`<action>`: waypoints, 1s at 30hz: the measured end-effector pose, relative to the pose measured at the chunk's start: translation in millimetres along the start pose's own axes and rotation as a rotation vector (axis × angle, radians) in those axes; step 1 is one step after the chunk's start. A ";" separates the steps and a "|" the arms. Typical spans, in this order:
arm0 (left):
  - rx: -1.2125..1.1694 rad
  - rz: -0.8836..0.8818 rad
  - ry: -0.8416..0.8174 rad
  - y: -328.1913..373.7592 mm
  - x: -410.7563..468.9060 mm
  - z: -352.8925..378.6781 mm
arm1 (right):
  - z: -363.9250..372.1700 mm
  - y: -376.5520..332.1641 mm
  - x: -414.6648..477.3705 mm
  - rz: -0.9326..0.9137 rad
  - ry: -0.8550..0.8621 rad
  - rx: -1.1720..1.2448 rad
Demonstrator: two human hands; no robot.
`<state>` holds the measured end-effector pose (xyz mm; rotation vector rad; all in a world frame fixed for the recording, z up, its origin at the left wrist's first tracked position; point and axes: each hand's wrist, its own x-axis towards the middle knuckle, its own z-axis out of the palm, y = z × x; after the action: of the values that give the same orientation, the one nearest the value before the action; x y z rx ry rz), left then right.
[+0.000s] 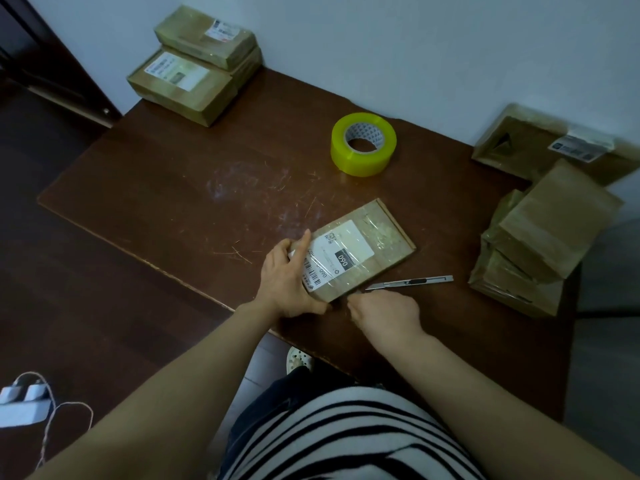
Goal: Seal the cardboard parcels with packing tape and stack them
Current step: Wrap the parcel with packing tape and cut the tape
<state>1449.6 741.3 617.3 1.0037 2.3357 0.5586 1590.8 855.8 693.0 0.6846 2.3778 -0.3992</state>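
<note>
- Table (166,188): dark brown wood, scratched at ctr; set against white wall.
- R-side pile of parcels (543,237): brown, tape-wrapped, leaning unevenly at table's R edge; one more labelled box behind, against wall.
- Far-L stack of parcels (194,74): at far-L corner by wall; labels up; top box set askew on lower ones.
- Parcel (374,244): flat on table nr front edge, ctr; white label w/ barcode facing up; clear tape over top.
- L hand (287,282): clamped on parcel's near-L end; index finger straight along top edge, thumb on near side.
- R hand (384,310): at parcel's near corner, just beside L hand; fingers curled under, tips hidden; cannot tell whether pinching anything.
- Tape roll (363,143): yellowish clear, lying flat, core up; beyond parcel, apart from it, toward wall.
- Utility knife (412,282): slim, metal, flat on table just R of parcel; blade end toward R hand; contact w/ hand not discernible.
</note>
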 end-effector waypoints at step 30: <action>0.597 0.350 0.054 42.5 37.3 20.8 | 19.5 -7.3 16.7 -0.037 0.265 -0.087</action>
<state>1463.3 799.9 613.3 1.7020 2.4406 -0.0091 1584.9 847.6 668.3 0.6900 2.6435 -0.2306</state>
